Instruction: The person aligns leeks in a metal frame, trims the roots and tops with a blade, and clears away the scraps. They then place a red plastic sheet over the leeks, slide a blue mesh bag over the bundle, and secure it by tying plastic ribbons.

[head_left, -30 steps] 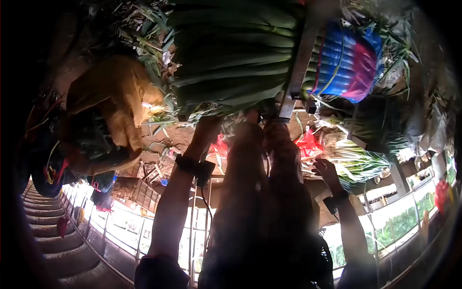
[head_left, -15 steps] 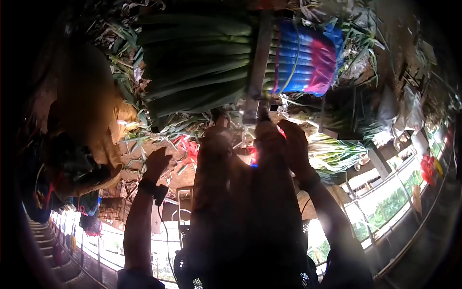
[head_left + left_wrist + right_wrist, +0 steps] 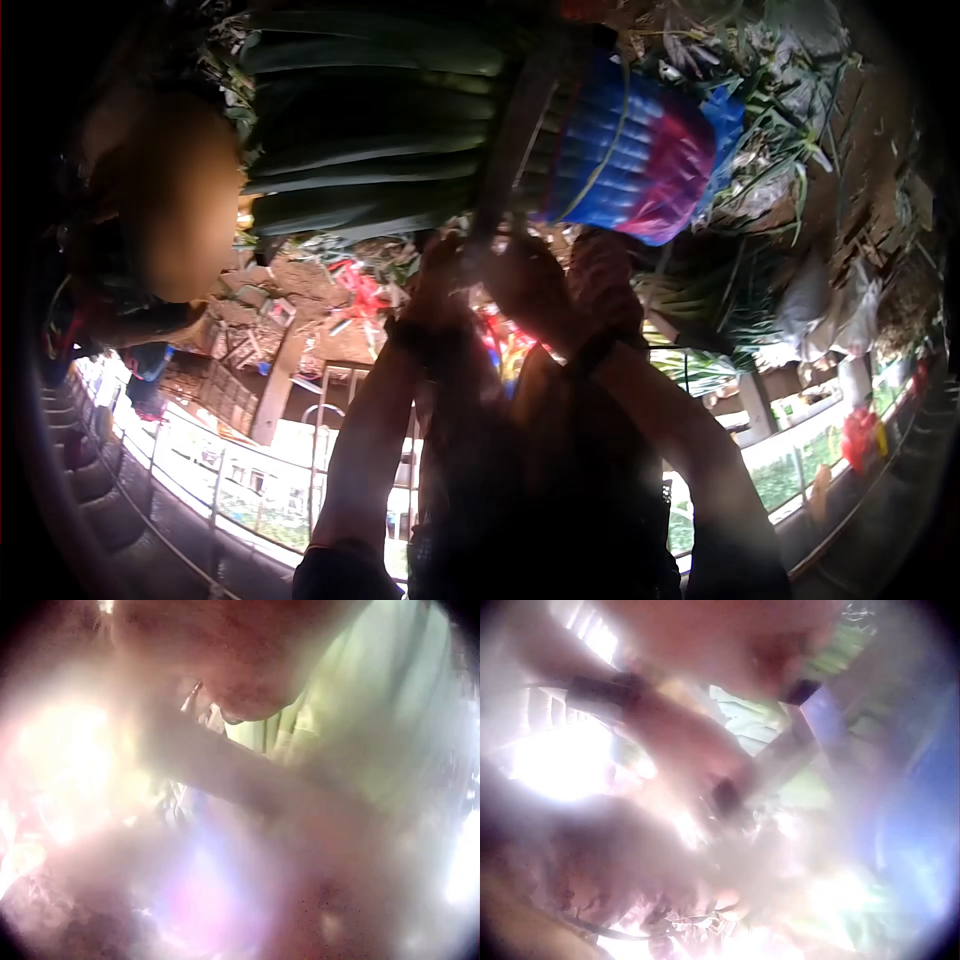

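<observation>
A bundle of long green leafy stalks (image 3: 370,130) lies under a bar (image 3: 520,140), its right end wrapped in blue and red plastic (image 3: 640,150). Both hands are close together by the bar's near end. My left hand (image 3: 438,285) is on the left, blurred and in shade; it fills the top of the left wrist view (image 3: 240,652). My right hand (image 3: 530,280) reaches in from the right, in front of the legs, and looms at the top of the right wrist view (image 3: 720,637). Glare and blur hide the fingertips, and whether either hand grips the bar cannot be told.
Red plastic strips (image 3: 362,290) lie on the littered ground left of the hands. More leafy stalks (image 3: 690,365) lie at the right. A tan rounded shape (image 3: 185,200) stands at the left, and a railing (image 3: 800,460) runs along the near side.
Both hands have come together by the bar's near end, the left moving right and the right moving left. The head view has shifted and tilted.
</observation>
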A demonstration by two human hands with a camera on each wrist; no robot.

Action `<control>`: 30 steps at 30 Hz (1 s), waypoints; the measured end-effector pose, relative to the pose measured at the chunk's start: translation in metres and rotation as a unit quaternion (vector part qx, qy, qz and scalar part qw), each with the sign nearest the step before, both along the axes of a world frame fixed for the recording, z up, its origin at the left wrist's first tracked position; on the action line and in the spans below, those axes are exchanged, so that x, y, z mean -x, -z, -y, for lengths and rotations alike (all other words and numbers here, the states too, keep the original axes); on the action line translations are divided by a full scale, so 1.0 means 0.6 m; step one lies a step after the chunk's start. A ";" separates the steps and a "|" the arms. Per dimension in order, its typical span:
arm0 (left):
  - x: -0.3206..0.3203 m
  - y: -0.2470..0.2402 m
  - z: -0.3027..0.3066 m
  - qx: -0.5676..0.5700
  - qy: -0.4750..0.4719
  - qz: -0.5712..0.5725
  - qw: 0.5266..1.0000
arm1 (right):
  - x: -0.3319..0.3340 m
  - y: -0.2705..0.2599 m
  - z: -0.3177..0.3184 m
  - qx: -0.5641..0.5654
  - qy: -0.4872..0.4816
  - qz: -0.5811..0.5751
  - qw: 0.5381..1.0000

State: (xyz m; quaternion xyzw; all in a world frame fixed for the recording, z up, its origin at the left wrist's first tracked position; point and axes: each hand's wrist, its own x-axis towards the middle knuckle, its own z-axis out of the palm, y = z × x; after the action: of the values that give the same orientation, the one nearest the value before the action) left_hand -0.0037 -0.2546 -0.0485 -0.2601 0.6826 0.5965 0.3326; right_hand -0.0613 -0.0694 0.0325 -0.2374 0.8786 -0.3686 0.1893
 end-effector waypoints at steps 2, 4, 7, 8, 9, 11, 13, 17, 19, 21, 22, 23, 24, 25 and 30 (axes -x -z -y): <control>-0.006 0.003 -0.041 -0.118 -0.234 0.133 0.956 | 0.010 0.007 0.009 -0.017 -0.015 -0.047 0.999; -0.028 0.024 -0.053 -0.099 -0.298 0.138 0.939 | 0.029 0.013 -0.001 -0.057 -0.065 -0.069 0.994; -0.024 0.049 -0.069 0.087 -0.271 0.136 0.949 | 0.047 0.032 -0.027 -0.065 -0.120 -0.071 0.988; -0.032 0.072 -0.070 0.089 -0.330 0.121 0.932 | 0.043 0.050 -0.026 -0.070 -0.139 -0.132 0.979; -0.043 0.090 -0.067 0.094 -0.389 0.106 0.910 | 0.037 0.063 -0.023 -0.070 -0.159 -0.192 0.966; -0.056 0.102 -0.065 0.171 -0.328 0.122 0.921 | 0.033 0.067 -0.021 -0.089 -0.183 -0.191 0.960; -0.067 0.128 -0.061 0.168 -0.354 0.146 0.908 | 0.034 0.068 -0.015 -0.105 -0.207 -0.199 0.952; -0.013 0.039 -0.085 0.091 -0.398 0.129 0.904 | 0.035 0.070 -0.005 -0.063 -0.191 -0.131 0.971; -0.080 0.125 -0.063 0.315 -0.101 -0.133 0.934 | 0.040 0.061 -0.004 -0.068 -0.196 -0.103 0.973; -0.016 0.062 -0.079 0.175 -0.358 0.120 0.909 | 0.046 0.058 -0.005 -0.067 -0.197 -0.117 0.971; 0.003 0.041 -0.087 0.175 -0.362 0.119 0.908 | 0.047 0.057 -0.007 -0.065 -0.203 -0.124 0.969; 0.013 0.025 -0.093 0.150 -0.390 0.124 0.900 | 0.048 0.055 -0.009 -0.062 -0.208 -0.125 0.968; 0.023 0.010 -0.095 0.126 -0.417 0.128 0.891 | 0.049 0.054 -0.010 -0.054 -0.209 -0.123 0.969; 0.012 0.020 -0.095 0.129 -0.421 0.124 0.889 | 0.055 0.053 -0.010 -0.046 -0.208 -0.124 0.969; -0.023 0.065 -0.078 0.308 -0.300 0.109 0.896 | 0.036 0.074 -0.015 0.030 -0.150 -0.117 0.981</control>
State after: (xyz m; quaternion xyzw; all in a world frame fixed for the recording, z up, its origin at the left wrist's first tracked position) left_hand 0.0101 -0.2078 -0.0876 -0.6056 0.6808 0.3961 0.1134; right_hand -0.0828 -0.0606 -0.0118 -0.4140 0.8373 -0.3321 0.1310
